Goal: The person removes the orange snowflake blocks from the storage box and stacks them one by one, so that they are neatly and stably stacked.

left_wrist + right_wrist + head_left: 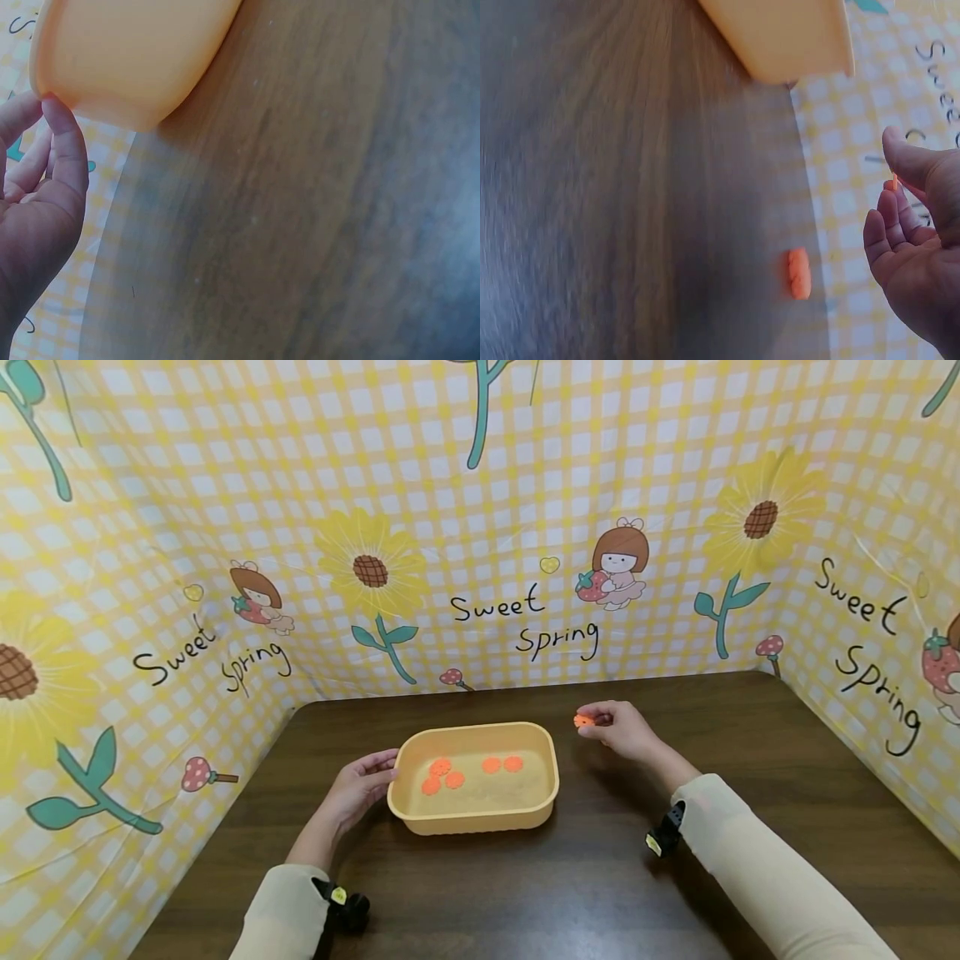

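A yellow-orange plastic basin [543,758] stands on the dark wooden table, with several orange flower-shaped discs [442,774] lying in it. My left hand [378,766] rests with relaxed fingers against the basin's left rim. In the left wrist view its thumb [66,142] touches the basin's corner [112,67]. My right hand [596,720] hovers to the right of the basin, behind its far corner, and pinches one orange disc [582,720] between thumb and fingers. The right wrist view shows only a sliver of that disc [894,182], and another orange disc [799,274] lying on the table below the hand.
A yellow checked backdrop [480,527] printed with sunflowers walls the table at the back and on both sides. Bare dark wood [525,893] stretches in front of the basin and to its right.
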Tool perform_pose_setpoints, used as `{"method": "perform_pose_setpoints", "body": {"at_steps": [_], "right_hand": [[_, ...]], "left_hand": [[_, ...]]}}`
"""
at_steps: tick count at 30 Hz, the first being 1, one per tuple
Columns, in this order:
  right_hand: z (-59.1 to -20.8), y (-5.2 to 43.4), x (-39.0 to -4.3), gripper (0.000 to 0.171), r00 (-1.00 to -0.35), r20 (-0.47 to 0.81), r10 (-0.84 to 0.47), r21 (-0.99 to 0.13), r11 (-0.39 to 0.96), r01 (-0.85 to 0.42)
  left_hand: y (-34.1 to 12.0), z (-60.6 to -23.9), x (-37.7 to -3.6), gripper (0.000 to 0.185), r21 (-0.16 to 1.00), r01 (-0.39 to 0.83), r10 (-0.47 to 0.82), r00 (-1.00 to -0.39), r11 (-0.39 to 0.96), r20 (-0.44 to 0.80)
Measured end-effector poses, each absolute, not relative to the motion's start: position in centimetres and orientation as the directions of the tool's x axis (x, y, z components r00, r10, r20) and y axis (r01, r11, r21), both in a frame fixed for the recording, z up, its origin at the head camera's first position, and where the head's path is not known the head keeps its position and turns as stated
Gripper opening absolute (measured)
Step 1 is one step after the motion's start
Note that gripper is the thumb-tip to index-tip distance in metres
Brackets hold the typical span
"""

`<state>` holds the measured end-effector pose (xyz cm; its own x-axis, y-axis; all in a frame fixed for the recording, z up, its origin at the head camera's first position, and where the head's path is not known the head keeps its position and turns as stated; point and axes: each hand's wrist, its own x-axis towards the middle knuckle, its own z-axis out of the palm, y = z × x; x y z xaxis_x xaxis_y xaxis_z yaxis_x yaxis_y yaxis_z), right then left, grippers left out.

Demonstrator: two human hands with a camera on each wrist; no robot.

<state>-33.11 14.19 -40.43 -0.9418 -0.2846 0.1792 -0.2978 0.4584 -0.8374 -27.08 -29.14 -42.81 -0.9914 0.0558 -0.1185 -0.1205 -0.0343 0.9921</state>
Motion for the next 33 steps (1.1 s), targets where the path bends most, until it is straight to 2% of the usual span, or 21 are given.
{"method": "perform_pose_setpoints", "body": {"at_steps": [7,22,33], "right_hand": [[-41.7,15.8,-34.0,0.037,-0.956,0.160,-0.246,-0.858,0.444,-0.258],[-43.2,17.2,-35.0,0.033,-0.969,0.149,-0.195,-0.862,0.455,-0.224],[-44.3,17.9,-35.3,0.038,-0.972,0.103,-0.212,-0.851,0.486,-0.196]], "left_hand": [[-29.1,-42.8,-27.1,0.050,0.992,-0.120,0.044,-0.992,-0.045,-0.119],[-29.1,-43.0,-27.1,0.048,0.992,-0.121,0.032,-0.992,-0.043,-0.120],[-29.3,-43.1,-27.1,0.050,0.994,-0.099,0.055,-0.994,-0.051,-0.096]]}}
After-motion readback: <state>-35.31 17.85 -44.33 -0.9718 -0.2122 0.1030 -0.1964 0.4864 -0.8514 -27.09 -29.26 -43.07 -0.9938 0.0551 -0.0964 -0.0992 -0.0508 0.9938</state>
